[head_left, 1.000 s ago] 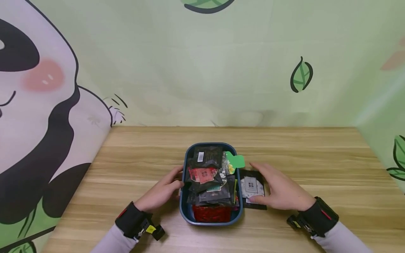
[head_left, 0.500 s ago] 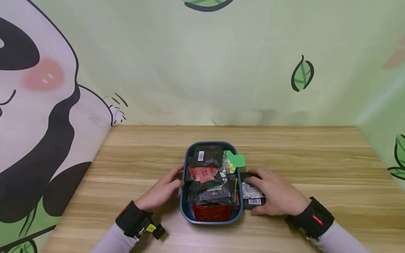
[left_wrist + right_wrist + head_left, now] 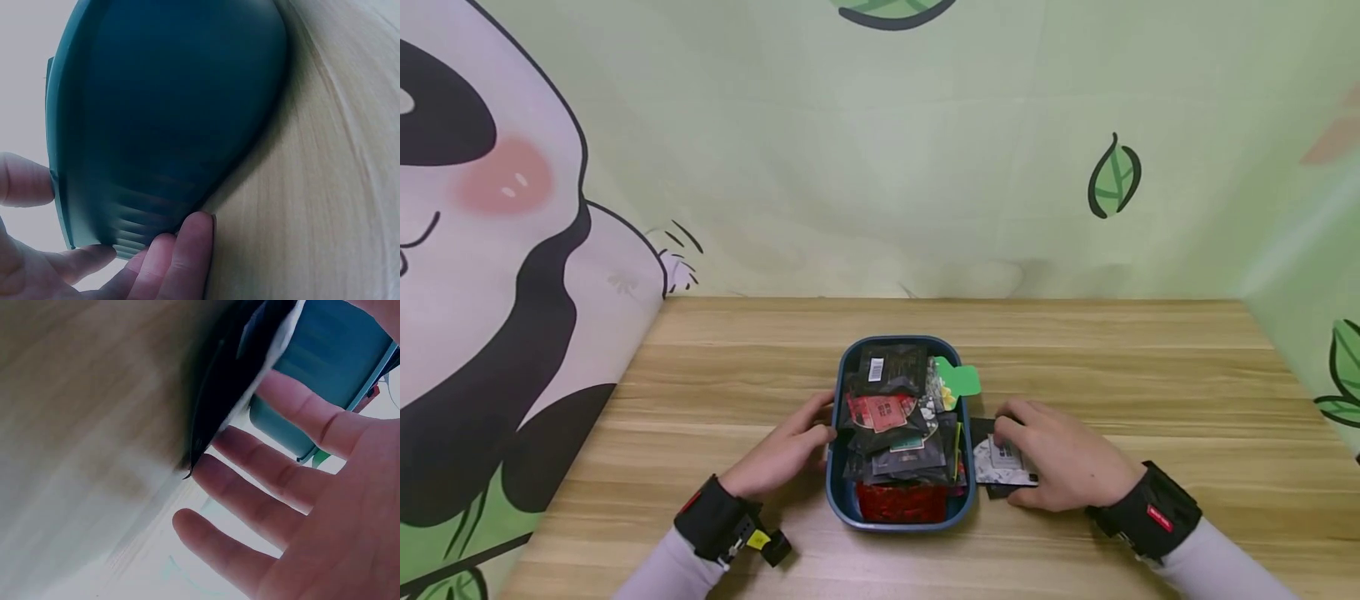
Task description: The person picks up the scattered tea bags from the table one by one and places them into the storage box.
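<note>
A dark blue plastic bin (image 3: 844, 515) stands on the table, filled with flat sachets. My left hand (image 3: 786, 454) rests against its left side; in the left wrist view a fingertip meets the rim and other fingers (image 3: 187, 250) lie along the ribbed wall. To the right of the bin, a black-and-white sachet (image 3: 996, 468) lies over another black sachet (image 3: 981, 429). My right hand (image 3: 1060, 458) is over them, with fingertips on the sachets. In the right wrist view its fingers (image 3: 250, 500) are fairly straight, touching a sachet's face. The hand hides part of both sachets.
Inside the bin are a black sachet with a barcode label (image 3: 893, 371), a red-labelled sachet (image 3: 883, 415) and a shiny red packet (image 3: 902, 505). A green tag (image 3: 961, 382) sticks out over the right rim. Behind the wooden table (image 3: 737, 350) hangs a printed backdrop (image 3: 880, 167).
My right hand shifts nearer, then slightly right, over the sachets. The upper black-and-white sachet slides and turns, uncovering more of the one beneath. My left hand and the bin stay put.
</note>
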The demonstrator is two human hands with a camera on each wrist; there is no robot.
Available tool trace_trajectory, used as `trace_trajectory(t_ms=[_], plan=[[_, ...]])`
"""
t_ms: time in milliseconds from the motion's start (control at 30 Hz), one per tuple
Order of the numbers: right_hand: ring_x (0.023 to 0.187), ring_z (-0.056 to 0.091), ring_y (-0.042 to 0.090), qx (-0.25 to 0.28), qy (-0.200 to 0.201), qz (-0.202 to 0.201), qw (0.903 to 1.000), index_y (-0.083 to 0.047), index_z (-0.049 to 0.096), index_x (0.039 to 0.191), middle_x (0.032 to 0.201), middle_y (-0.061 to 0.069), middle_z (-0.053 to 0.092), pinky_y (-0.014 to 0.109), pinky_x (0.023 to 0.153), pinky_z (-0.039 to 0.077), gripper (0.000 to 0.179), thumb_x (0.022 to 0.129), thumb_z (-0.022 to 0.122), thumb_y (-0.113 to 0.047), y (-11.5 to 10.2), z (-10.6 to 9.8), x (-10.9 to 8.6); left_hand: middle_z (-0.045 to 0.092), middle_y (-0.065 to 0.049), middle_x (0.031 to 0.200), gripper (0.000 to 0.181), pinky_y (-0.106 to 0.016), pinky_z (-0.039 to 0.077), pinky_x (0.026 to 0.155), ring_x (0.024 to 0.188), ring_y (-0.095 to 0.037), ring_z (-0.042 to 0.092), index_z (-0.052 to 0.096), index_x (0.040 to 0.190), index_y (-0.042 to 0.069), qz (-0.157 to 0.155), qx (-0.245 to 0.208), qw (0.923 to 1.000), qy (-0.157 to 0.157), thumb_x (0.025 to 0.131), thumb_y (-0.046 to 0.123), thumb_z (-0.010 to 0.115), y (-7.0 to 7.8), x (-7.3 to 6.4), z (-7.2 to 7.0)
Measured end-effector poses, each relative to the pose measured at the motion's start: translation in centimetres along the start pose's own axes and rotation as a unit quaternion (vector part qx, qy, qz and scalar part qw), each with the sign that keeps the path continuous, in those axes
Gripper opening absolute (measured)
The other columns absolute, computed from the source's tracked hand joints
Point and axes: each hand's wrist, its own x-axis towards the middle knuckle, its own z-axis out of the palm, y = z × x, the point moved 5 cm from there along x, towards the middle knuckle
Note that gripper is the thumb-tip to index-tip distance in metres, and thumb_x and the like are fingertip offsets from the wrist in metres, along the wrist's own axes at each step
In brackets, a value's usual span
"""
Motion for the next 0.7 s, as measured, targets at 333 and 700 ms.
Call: trace_trajectory(t_ms=[333,700], plan=[[0.089,0.044,0.008,0.034,-0.008,-0.007,0.9994,-0.023,0.055,0.098,0.101,-0.009,0.043,0.029,0.078,0.046,0.051,0.06,0.084,-0.04,0.24,-0.12,0.02,0.039,-0.019,0.151,0.063,-0.041,0.052,0.088,0.122,-0.03,0.05,0.029,0.158,0.014,0.003,0.003,1.0,0.0,0.098,0.021,0.047,0.25,-0.17,-0.03],[0.084,0.048,0.009,-0.005,-0.003,0.0,1.0,-0.015,0.064,0.113,0.103,-0.004,0.051,0.03,0.071,0.046,0.056,0.059,0.075,-0.024,0.24,0.03,0.63,0.04,-0.02,0.15,0.063,-0.042,0.052,0.088,0.121,-0.029,0.052,0.028,0.158,0.013,0.001,-0.004,1.0,0.0,0.098,0.02,0.047,0.19,-0.19,0.05]])
